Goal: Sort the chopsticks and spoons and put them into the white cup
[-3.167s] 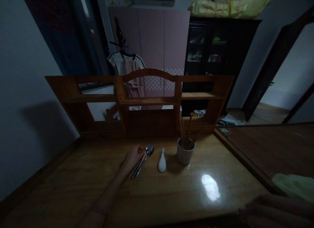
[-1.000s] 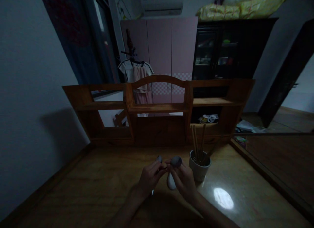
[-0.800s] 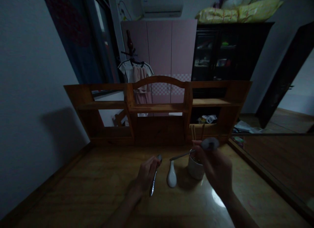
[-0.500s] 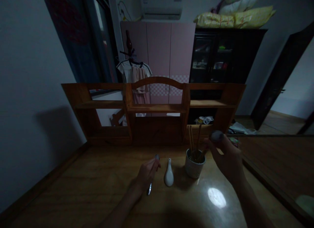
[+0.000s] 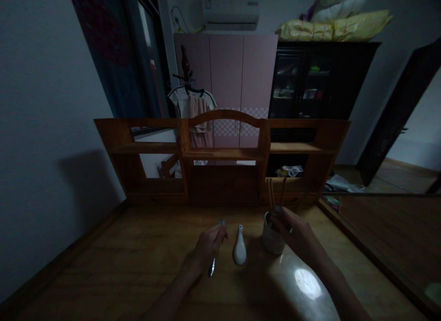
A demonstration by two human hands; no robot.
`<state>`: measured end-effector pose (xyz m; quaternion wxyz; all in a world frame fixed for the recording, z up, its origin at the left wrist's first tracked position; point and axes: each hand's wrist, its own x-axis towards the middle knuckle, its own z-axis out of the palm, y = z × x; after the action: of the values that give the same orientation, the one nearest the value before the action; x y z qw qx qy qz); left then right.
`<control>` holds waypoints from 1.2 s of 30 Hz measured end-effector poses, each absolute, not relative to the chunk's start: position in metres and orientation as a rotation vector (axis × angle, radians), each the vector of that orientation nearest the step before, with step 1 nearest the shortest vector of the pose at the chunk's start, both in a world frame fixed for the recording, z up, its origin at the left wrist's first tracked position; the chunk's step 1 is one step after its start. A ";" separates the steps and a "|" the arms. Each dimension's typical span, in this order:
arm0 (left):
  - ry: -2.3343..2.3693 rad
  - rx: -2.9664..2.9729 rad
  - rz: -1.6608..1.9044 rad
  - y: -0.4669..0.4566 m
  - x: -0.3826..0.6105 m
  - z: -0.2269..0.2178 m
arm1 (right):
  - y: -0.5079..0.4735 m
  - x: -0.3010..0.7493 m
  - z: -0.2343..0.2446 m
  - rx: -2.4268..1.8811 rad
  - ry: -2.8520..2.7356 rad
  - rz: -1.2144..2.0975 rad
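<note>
My left hand (image 5: 208, 244) is closed round a metal spoon (image 5: 212, 266); the handle points down toward the wooden desk (image 5: 138, 256). A white ceramic spoon (image 5: 239, 253) lies on the desk just right of that hand. My right hand (image 5: 296, 233) is over the mouth of a white cup (image 5: 269, 238) with its fingers pinched. The second metal spoon seems to be in that pinch, mostly hidden by the fingers. Wooden chopsticks (image 5: 271, 199) stand upright in the cup.
A wooden shelf unit (image 5: 222, 153) stands along the desk's back edge, close behind the cup. A raised wooden ledge (image 5: 361, 247) borders the desk on the right. A wall runs along the left. A bright light reflection (image 5: 305, 284) lies on the desk near my right forearm.
My right hand took one metal spoon from beside my left hand, carried it right and up, then came down onto the cup's mouth. My left hand kept its spoon.
</note>
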<state>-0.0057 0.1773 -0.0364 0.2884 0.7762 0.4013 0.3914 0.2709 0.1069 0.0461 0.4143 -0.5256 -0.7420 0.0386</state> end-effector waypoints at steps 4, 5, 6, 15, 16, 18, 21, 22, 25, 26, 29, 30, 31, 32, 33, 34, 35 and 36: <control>1.065 2.075 1.037 0.177 -0.006 -0.036 | 0.108 0.266 0.034 -1.369 -1.915 0.058; 1.060 2.077 1.039 0.177 -0.006 -0.036 | 0.108 0.264 0.032 -1.384 -1.920 0.033; 1.056 2.079 1.041 0.177 -0.006 -0.036 | 0.108 0.262 0.031 -1.398 -1.922 0.002; 1.067 2.106 0.987 0.174 -0.006 -0.031 | 0.113 0.255 0.021 -1.451 -2.029 -0.301; 1.067 2.112 0.980 0.174 -0.006 -0.030 | 0.114 0.255 0.020 -1.445 -2.040 -0.306; 1.070 2.120 0.971 0.174 -0.006 -0.029 | 0.115 0.254 0.018 -1.442 -2.048 -0.306; 1.076 2.127 0.965 0.174 -0.006 -0.030 | 0.115 0.254 0.017 -1.429 -2.041 -0.296; 1.083 2.127 0.964 0.174 -0.006 -0.030 | 0.115 0.254 0.016 -1.426 -2.041 -0.291; 1.099 2.135 0.970 0.176 -0.006 -0.033 | 0.116 0.254 0.017 -1.427 -2.063 -0.299; 1.097 2.141 0.972 0.177 -0.006 -0.034 | 0.116 0.254 0.017 -1.434 -2.075 -0.309; 1.071 2.158 0.973 0.177 -0.006 -0.035 | 0.118 0.251 0.019 -1.469 -2.095 -0.362; 1.067 2.154 0.975 0.177 -0.006 -0.035 | 0.119 0.250 0.020 -1.485 -2.099 -0.380; 1.067 2.145 0.979 0.177 -0.006 -0.035 | 0.119 0.249 0.022 -1.500 -2.103 -0.396; 1.067 2.138 0.983 0.176 -0.007 -0.034 | 0.119 0.248 0.023 -1.512 -2.113 -0.405; 1.068 2.136 0.983 0.176 -0.007 -0.034 | 0.119 0.247 0.025 -1.520 -2.125 -0.409; 1.070 2.139 0.978 0.176 -0.007 -0.033 | 0.119 0.247 0.026 -1.525 -2.142 -0.409; 1.072 2.144 0.971 0.176 -0.007 -0.033 | 0.119 0.247 0.027 -1.528 -2.158 -0.412; 1.075 2.149 0.965 0.176 -0.006 -0.033 | 0.120 0.247 0.027 -1.528 -2.175 -0.418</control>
<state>-0.0065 0.1760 -0.0326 0.2724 0.7985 0.3996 0.3586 0.2465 0.1197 0.0272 0.2235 -0.5533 -0.7880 -0.1514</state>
